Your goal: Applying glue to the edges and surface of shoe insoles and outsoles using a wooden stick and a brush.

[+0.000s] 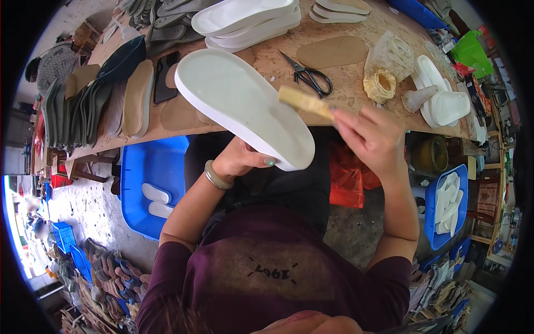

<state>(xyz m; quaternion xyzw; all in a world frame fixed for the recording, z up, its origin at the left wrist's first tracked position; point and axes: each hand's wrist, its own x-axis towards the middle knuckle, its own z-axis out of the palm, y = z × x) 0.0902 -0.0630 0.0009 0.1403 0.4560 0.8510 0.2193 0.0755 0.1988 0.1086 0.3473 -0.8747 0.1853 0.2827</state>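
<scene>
My left hand (240, 160) grips a white shoe sole (236, 94) at its near end, thumb on the rim. The sole is tilted over the table's front edge, its shallow inner face up. My right hand (371, 136) pinches a yellowish, glue-caked brush (305, 102). The brush head overlaps the sole's right edge; whether it touches the surface I cannot tell. Beyond them lie black-handled scissors (307, 76) and a tan insole (332, 52). A glue-crusted yellow pot (380, 86) stands to the right, in front of a cloudy plastic container (389, 53).
White soles (250, 26) are stacked at the back. Grey soles (75, 114) and a dark phone (166, 78) are on the left of the wooden table (261, 61). More white soles (445, 103) sit at the right. Below are blue bins (130, 195) and a red bag (346, 175).
</scene>
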